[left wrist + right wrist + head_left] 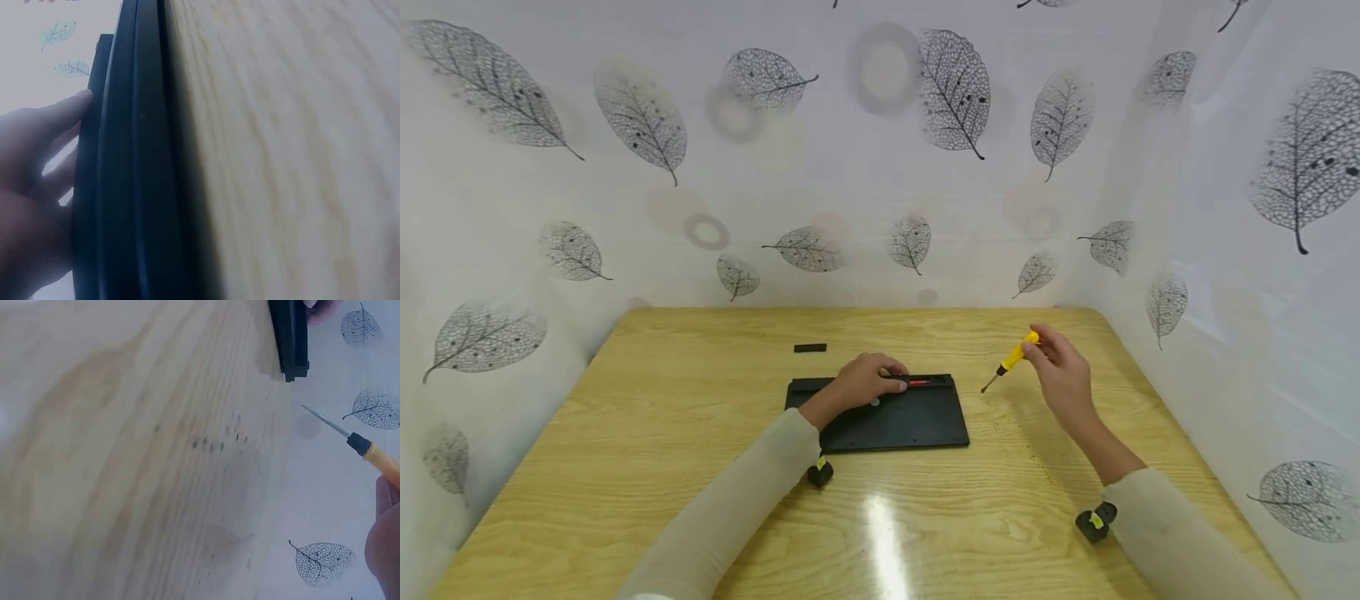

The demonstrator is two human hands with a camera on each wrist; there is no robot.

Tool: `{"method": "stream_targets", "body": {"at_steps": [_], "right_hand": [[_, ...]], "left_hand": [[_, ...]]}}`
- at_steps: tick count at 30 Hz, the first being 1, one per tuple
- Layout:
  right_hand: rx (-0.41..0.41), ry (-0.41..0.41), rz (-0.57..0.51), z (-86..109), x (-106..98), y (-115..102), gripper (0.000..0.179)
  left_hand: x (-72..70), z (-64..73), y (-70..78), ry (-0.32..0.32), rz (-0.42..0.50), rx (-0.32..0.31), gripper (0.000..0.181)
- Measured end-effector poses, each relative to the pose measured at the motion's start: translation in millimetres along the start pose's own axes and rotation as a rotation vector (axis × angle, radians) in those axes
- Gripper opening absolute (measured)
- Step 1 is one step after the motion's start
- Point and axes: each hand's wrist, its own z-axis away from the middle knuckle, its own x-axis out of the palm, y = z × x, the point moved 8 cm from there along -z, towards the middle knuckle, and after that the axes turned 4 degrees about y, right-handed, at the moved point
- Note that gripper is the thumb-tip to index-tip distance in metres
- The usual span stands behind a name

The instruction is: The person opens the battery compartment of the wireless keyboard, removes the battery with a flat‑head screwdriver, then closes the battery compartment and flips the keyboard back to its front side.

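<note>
A black keyboard (910, 421) lies face down on the table, its raised rear edge away from the person. In that edge a long battery slot stands uncovered, with a red battery (918, 382) showing. My left hand (867, 379) grips the raised edge beside the slot, thumb on the near side and fingers curled toward the back. From the left wrist view, the thumb and fingers meet the keyboard's edge (115, 187). To the right, my right hand (1063, 375) holds a yellow-handled screwdriver (1013, 356) in the air, its metal tip pointing down and left, apart from the keyboard.
A small black battery cover (810, 348) lies on the wooden table (647, 417), behind and left of the keyboard. Small dark specks (209, 444) mark the wood to the right of the keyboard. Leaf-patterned curtains (850, 167) close in the back and both sides.
</note>
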Motion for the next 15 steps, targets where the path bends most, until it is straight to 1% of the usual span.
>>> {"method": "stream_targets", "body": {"at_steps": [5,10,15], "right_hand": [[0.013,-0.014,-0.061,-4.1,11,-5,0.040],[0.056,-0.029,-0.111,-6.2,23,-13,0.037],[0.069,-0.055,-0.126,-9.6,32,-16,0.039]], "left_hand": [[-0.6,-0.1,1.3,0.003,-0.008,0.010,0.031],[0.7,-0.2,1.3,0.000,-0.004,0.014,0.031],[0.8,-0.2,0.7,-0.002,0.018,0.005,0.031]]}}
